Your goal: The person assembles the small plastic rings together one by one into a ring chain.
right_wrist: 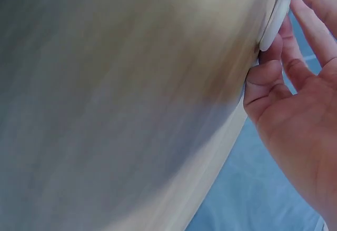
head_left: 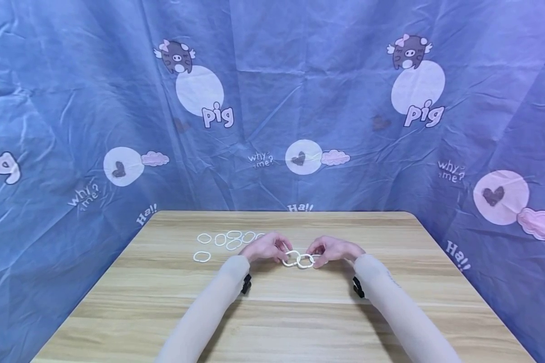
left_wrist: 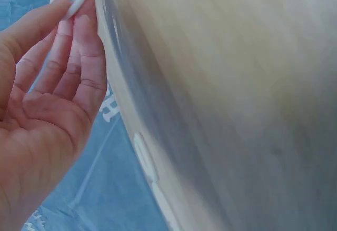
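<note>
Two white oval chain links, looped through each other, lie between the hands in the head view. My left hand [head_left: 267, 246] pinches the left link [head_left: 291, 265] between thumb and fingertips; in the left wrist view this link [left_wrist: 80, 1] stands tilted in the fingers. From the other side, my right hand [head_left: 333, 249] holds the right link [head_left: 306, 267] at its outer end. Part of another white link [head_left: 317, 256] shows by the right fingers. A white link [right_wrist: 275, 28] sits between thumb and fingers in the right wrist view, close over the tabletop.
Several loose white links [head_left: 233, 249] lie to the left of the left hand, some close together and one [head_left: 202, 262] nearer the front. One is partly hidden behind the left hand. The wooden table [head_left: 272, 322] reaches back to a blue printed curtain [head_left: 263, 126].
</note>
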Motion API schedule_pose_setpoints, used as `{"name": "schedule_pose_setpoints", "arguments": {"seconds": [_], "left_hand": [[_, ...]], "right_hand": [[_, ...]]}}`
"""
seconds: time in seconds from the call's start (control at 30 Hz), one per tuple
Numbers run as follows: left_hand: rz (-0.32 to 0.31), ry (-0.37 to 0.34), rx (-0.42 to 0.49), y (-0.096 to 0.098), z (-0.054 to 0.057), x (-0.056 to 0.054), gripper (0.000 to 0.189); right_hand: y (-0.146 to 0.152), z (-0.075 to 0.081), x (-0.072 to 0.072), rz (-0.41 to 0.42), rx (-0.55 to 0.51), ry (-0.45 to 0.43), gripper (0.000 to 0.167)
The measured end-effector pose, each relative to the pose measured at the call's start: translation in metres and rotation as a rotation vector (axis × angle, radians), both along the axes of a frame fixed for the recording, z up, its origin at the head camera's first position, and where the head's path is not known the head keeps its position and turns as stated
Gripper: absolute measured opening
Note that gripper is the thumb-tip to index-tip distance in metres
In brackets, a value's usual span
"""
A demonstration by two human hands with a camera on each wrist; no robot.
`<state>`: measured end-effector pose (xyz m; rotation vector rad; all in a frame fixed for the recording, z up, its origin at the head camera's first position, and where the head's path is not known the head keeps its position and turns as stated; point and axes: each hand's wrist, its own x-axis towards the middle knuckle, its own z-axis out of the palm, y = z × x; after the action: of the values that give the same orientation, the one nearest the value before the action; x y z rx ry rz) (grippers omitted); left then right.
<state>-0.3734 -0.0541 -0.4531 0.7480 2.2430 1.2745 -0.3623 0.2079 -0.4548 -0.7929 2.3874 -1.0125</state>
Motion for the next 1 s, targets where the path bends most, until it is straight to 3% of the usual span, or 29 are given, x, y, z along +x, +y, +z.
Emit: {"name": "schedule_pose_setpoints", "arguments": {"seconds": [0.3, 0.6, 1.0], "left_hand": [[0.051, -0.118, 0.122, 0.003, -0.006, -0.007, 0.022], [0.085, -0.147, 0.153, 0.001, -0.005, -0.009, 0.02], [0.114, -0.153, 0.162, 0.0, -0.004, -0.008, 0.015]], "right_hand": [[0.003, 0.001, 0.0, -0.025, -0.058, -0.059, 0.042], [-0.025, 0.009, 0.0, -0.126, -0.105, 0.04, 0.035], [-0.05, 0.002, 0.002, -0.175, -0.164, -0.112, 0.014]]}}
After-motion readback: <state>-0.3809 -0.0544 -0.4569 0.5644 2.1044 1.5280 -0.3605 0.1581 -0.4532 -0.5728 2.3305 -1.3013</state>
